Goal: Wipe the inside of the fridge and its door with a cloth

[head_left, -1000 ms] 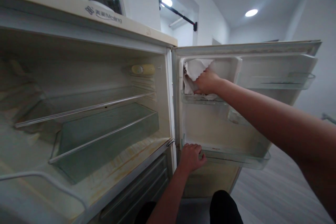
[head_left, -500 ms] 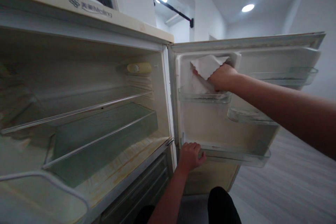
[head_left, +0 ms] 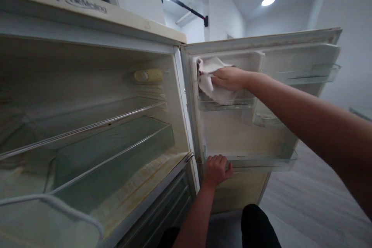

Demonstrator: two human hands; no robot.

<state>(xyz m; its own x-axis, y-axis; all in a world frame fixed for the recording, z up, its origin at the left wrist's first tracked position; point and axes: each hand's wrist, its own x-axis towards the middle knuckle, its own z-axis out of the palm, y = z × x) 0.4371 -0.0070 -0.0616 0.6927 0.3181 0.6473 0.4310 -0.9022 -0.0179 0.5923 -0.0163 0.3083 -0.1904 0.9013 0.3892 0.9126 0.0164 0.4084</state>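
Note:
My right hand (head_left: 228, 78) holds a white cloth (head_left: 210, 81) against the inner face of the open fridge door (head_left: 226, 130), above the upper clear door shelf (head_left: 226, 104). The cloth spreads to the left of the fingers, toward the hinge side. Lower down, my left hand (head_left: 216, 168) has its fingers curled over the left end of the bottom clear door shelf (head_left: 261, 164); its thumb points right.
At left the open fridge (head_left: 116, 19) shows a glass shelf (head_left: 87, 126), a green-tinted drawer (head_left: 116, 159) and a yellowish lamp cover (head_left: 148, 75). A dark knee (head_left: 257, 224) is below the door, beside the grey floor (head_left: 314, 193).
My right hand has moved left with the cloth, toward the door's hinge side. My left hand stays on the bottom shelf. The view has shifted slightly.

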